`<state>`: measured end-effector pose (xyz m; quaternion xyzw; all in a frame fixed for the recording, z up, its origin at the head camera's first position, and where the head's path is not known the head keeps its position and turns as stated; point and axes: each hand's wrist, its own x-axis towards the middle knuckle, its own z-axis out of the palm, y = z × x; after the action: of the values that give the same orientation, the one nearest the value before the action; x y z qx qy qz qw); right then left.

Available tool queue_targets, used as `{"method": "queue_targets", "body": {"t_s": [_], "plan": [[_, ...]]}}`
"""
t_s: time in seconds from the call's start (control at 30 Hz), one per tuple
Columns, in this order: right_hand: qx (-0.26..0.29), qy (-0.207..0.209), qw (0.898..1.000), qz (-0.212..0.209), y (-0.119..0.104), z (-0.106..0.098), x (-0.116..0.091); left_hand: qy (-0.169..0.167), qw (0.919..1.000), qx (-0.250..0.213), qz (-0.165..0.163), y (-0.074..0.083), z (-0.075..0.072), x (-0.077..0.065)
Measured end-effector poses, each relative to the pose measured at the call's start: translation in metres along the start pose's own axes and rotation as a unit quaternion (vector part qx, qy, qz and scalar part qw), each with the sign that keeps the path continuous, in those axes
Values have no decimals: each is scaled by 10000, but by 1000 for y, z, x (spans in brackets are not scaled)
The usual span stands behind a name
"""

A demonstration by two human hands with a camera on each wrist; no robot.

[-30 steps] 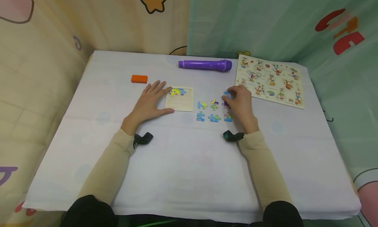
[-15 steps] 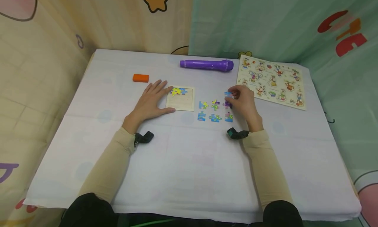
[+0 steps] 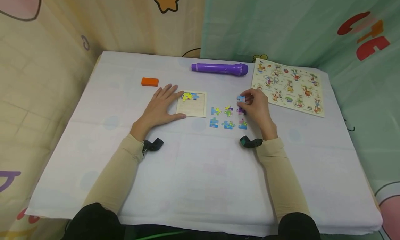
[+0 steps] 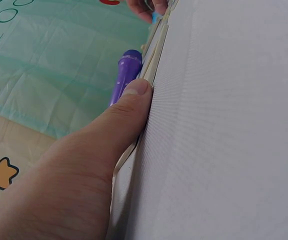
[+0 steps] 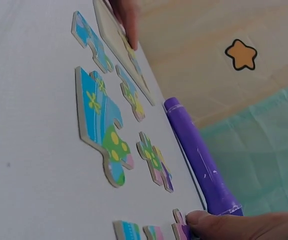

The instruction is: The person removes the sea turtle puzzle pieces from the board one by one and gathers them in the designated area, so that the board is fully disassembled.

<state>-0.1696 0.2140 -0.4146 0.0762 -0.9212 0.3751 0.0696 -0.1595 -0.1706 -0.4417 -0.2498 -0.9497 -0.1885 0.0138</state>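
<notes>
Blue is showing on the puzzle piece (image 3: pixel 241 98) that the right hand (image 3: pixel 258 106) is pinching, to the right of the wooden tray (image 3: pixel 194 110). That hand is hardly shifting from half a second ago, so the pickup is seemingly just starting. The left hand (image 3: pixel 158 108) is lying spread, touching the tray's left side.

- Swings the wrist of the right hand (image 3: pixel 257 104) slightly outward compared with one second ago, taking the tan sleeve (image 3: pixel 278 168) and black wrist camera (image 3: pixel 251 142) along.
- Leaves a wider gap between that wrist and the lower-right puzzle piece (image 3: pixel 242 124).
- Bares a little more of the purple puzzle piece (image 3: pixel 240 111) beneath the thumb.
- Brings the pinched blue puzzle piece (image 3: pixel 241 98) slightly farther from the purple one.
- Turns the head view a little, putting the bench (image 3: pixel 193 184) farther right in it.
</notes>
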Motion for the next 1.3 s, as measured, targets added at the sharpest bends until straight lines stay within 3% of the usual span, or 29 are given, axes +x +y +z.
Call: {"method": "queue_targets", "body": {"t_s": [0.27, 0.5, 0.87, 1.3], "plan": [[615, 328, 9972, -288, -14, 9, 4, -15, 10000, -39, -11, 1, -1, 0], [1394, 158, 9899, -214, -45, 38, 15, 7, 10000, -91, -15, 0, -1, 0], [1495, -174, 9880, -353, -75, 90, 24, -34, 10000, -53, -15, -2, 1, 0], [788, 106, 9952, -568, -82, 111, 22, -113, 9999, 30, -30, 2, -4, 1]]}}
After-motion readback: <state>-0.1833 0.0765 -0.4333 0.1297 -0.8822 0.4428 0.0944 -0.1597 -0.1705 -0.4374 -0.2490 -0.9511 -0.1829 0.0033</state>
